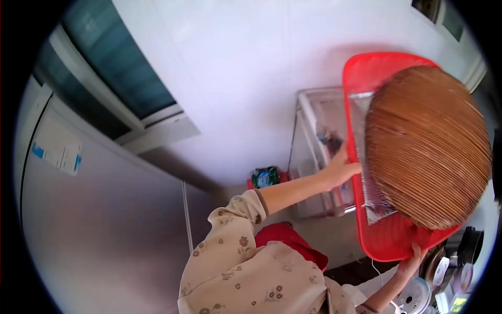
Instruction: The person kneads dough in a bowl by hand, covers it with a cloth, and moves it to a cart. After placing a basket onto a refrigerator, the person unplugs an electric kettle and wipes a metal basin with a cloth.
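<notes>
A red plastic basket [384,246] is held up on the right of the view, tilted. Inside it lies a round brown slatted wooden mat [429,149], with a silvery sheet [374,196] partly under its left edge. My left hand [341,170] grips the basket's left rim, fingers partly hidden behind it. Around the lower rim is my right hand [412,260], its fingertips showing against the red plastic.
A grey refrigerator [104,209] stands at left below a dark window [120,57]. Behind the basket is a clear-sided cabinet [308,157], beside a green packet [265,177]. A white fan-like appliance [413,297] and a black pot [470,246] are at lower right.
</notes>
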The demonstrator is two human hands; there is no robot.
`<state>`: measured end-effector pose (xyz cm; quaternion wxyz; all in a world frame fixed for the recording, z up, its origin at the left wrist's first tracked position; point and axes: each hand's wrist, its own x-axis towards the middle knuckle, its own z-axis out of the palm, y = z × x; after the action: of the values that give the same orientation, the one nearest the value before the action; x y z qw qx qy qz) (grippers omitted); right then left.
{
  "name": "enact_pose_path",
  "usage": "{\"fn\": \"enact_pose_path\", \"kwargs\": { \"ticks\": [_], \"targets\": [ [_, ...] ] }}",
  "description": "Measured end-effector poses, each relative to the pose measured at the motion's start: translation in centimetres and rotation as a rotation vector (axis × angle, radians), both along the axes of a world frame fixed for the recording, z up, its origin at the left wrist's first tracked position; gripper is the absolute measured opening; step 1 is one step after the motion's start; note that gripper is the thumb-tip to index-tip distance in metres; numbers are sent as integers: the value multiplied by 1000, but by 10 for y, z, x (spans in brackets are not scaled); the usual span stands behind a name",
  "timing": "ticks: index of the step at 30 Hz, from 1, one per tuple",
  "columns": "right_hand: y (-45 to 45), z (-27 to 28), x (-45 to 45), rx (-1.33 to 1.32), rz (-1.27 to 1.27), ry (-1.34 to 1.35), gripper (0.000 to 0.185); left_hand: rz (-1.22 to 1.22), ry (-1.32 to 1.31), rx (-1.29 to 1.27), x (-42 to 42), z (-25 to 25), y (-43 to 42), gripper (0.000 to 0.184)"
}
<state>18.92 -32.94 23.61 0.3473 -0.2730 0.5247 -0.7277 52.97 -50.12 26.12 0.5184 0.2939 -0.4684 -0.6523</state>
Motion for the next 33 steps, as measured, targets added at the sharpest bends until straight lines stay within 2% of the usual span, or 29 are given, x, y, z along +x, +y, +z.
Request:
{"fn": "enact_pose_path", "kwargs": {
  "ticks": [3,4,5,8,10,11,12,15,17,19,20,23,24,25,27,30,33],
  "targets": [
    [43,16,5,5,-33,27,66,47,105,-210,11,11,58,80],
    [25,-8,-8,22,4,19,65,24,-30,-202,17,-6,53,79],
    [29,-12,-17,44,-28,46,66,31,-40,-189,19,-11,64,79],
    [26,19,-7,57,-85,144,68,52,110,-92,31,-2,95,74],
    [19,31,-5,21,-38,161,69,143,19,-162,46,3,111,70],
    [2,15,-34,-1,28,119,68,217,-101,-217,28,1,115,67],
    [-12,18,-42,3,86,110,69,251,-30,-111,21,2,125,65],
    [-52,91,-3,-25,301,202,67,430,-155,-131,5,17,140,66],
    [-78,108,-10,-21,369,103,73,524,-191,-153,-8,35,153,68],
    [-94,98,-21,22,504,121,72,604,-219,-190,-14,43,174,72],
    [-110,91,-34,30,575,116,71,605,-141,-135,-23,56,179,76],
    [-152,78,-38,-52,810,41,72,746,-290,-162,-43,68,184,76],
    [-157,79,-33,-91,824,70,65,754,-329,-189,-49,73,185,77],
    [-192,16,-57,-218,930,-131,70,782,-308,-210,-52,74,184,77],
    [-202,17,-40,-173,984,-89,70,921,-428,-277,-60,91,185,78],
    [-203,31,-28,-256,1015,-219,66,1005,-444,-428,-75,121,196,79],
    [-201,86,-7,-351,1021,-174,66,1156,-437,-558,-75,169,220,69]
  ]
}}
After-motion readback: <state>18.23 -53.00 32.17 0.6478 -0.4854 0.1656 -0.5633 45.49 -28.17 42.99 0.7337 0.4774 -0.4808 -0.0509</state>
